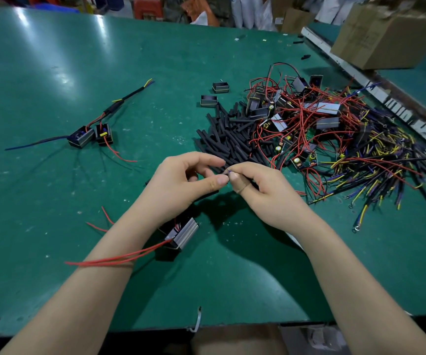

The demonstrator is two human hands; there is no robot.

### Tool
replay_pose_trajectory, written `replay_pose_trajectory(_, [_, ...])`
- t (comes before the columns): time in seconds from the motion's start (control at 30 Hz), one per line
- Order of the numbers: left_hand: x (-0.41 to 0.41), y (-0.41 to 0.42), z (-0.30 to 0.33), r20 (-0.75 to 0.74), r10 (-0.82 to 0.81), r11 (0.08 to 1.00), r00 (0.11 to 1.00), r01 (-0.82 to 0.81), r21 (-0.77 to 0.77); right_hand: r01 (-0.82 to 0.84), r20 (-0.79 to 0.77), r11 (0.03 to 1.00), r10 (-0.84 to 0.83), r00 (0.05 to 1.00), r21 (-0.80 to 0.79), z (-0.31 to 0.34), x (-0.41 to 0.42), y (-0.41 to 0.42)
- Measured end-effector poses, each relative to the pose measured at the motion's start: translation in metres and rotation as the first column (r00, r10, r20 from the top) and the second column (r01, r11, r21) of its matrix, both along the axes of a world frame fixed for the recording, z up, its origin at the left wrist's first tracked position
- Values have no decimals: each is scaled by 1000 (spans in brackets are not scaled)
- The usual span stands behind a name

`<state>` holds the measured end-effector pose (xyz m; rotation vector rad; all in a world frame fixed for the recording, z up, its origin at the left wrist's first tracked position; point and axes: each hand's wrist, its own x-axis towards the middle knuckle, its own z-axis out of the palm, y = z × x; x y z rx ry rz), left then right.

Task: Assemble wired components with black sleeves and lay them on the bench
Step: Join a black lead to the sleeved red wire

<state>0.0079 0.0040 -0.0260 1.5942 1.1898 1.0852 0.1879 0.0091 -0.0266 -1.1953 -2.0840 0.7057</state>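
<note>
My left hand [181, 180] and my right hand [260, 188] meet above the green bench [53, 60], thumbs almost touching. Between their fingertips they pinch thin wire ends [229, 171], blue showing at the tip. A black sleeve [206, 195] pokes out under my left palm. Beneath my left wrist a black and silver boxed component [182, 233] hangs or lies with red wires [119, 258] running across my forearm. A heap of black sleeves [229, 134] lies just beyond my hands. Two finished wired components [91, 135] lie at the left.
A tangled pile of components with red, yellow and blue wires [334, 139] fills the right side. Two empty black cases [214, 94] sit behind the sleeves. A cardboard box [386, 37] stands at the far right past a white rail [360, 73].
</note>
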Motion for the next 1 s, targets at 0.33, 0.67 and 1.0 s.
replay_pose_trajectory(0.33, [4,-2,2,69,-14,999,998,11,42,-29,-3,998,29,1000,57,1,2,1])
replay_pose_trajectory(0.67, [2,0,3,120,-33,999,992,35,-13,43,-50,987,-51,997,-158,3,3,0])
replay_pose_trajectory(1.0, [3,-2,3,112,-32,997,993,40,-65,-31,26,999,32,999,-39,0,0,1])
